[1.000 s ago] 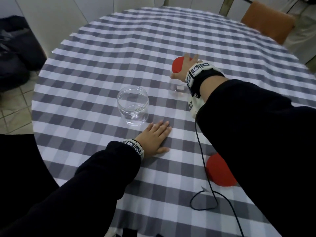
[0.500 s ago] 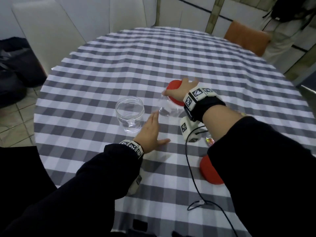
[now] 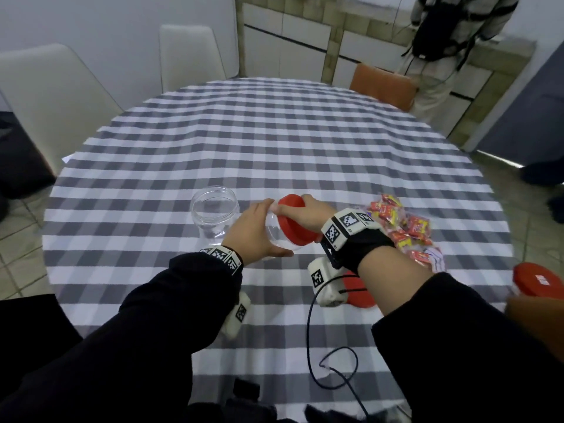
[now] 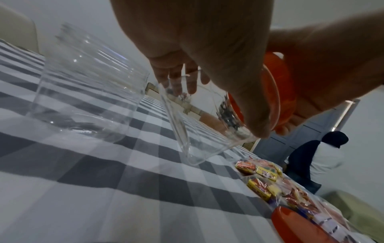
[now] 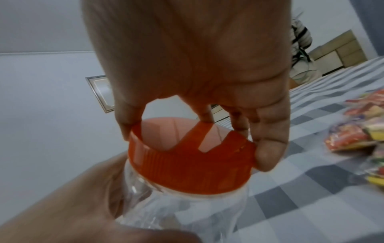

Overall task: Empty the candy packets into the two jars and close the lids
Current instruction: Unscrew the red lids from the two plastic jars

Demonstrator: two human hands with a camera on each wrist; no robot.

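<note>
**A:** What is happening at the middle of the head view?

**B:** A person holds a clear capped jar (image 3: pixel 276 235) tilted above the checked tabletop (image 3: pixel 274 141). The left hand (image 3: pixel 254 236) wraps its body; the right hand (image 3: pixel 308 210) has fingers and thumb curled around its red lid (image 5: pixel 191 162), which sits on the neck.

**A:** And the other pieces?

**B:** An open jar (image 3: pixel 214 213), empty, stands just left of the hands. Candy packets (image 3: pixel 403 230) lie in a heap at centre right. A loose red lid (image 3: pixel 358 296) rests lower down, partly hidden by the right wrist. Another red-topped item (image 3: pixel 538 282) sits at the right edge; it cannot be identified.

**A:** What might go wrong?

**B:** Likely the lid is about to be unscrewed. The thin plastic wall could buckle or slip if the left hand squeezes unevenly, and a sudden release might jerk an elbow into the open jar nearby, tipping it. The dangling wrist cable (image 3: pixel 311 337) could also snag.
</note>
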